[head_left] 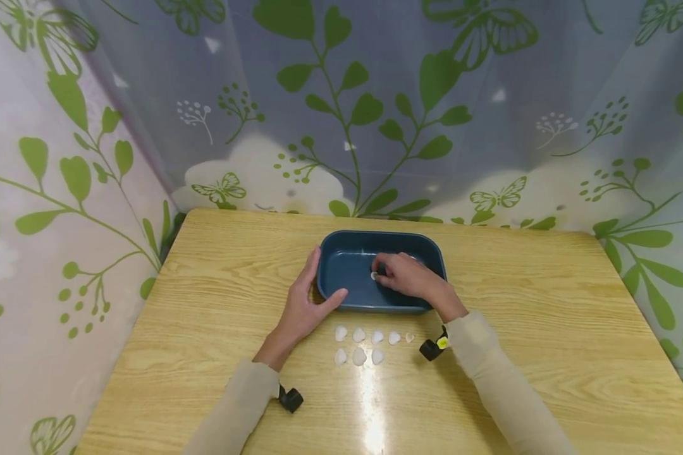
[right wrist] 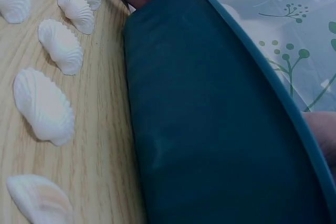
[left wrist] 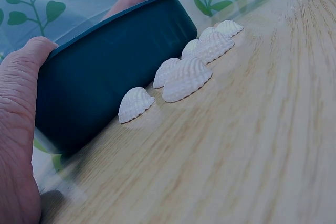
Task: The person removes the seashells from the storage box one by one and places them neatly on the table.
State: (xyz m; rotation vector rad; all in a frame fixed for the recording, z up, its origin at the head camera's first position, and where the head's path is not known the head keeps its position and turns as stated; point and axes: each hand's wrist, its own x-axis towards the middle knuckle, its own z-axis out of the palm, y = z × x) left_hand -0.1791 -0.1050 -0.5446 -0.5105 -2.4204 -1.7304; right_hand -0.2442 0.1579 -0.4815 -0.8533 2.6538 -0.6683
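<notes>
A dark blue rectangular tub (head_left: 347, 303) stands on the table. My left hand (head_left: 301, 309) rests against its left end, fingers straight along the outer wall and thumb at the front rim. Inside the tub, my right hand (head_left: 406, 276) pinches a small pale seashell (head_left: 374, 276) between thumb and fingers. In the right wrist view the tub's wall (right wrist: 205, 114) hides most of that hand. White ribbed seashells (left wrist: 186, 80) lie in two rows in front of the tub. The farther row ends at the right with a smaller, pinkish seashell (right wrist: 42, 200).
The light wood-grain table (head_left: 205, 316) reaches back to a curtain (head_left: 387, 126) printed with green leaves and butterflies. More of the same printed cloth hangs at both sides. A small black camera (head_left: 290, 399) is strapped at the left wrist, another camera (head_left: 430, 350) at the right.
</notes>
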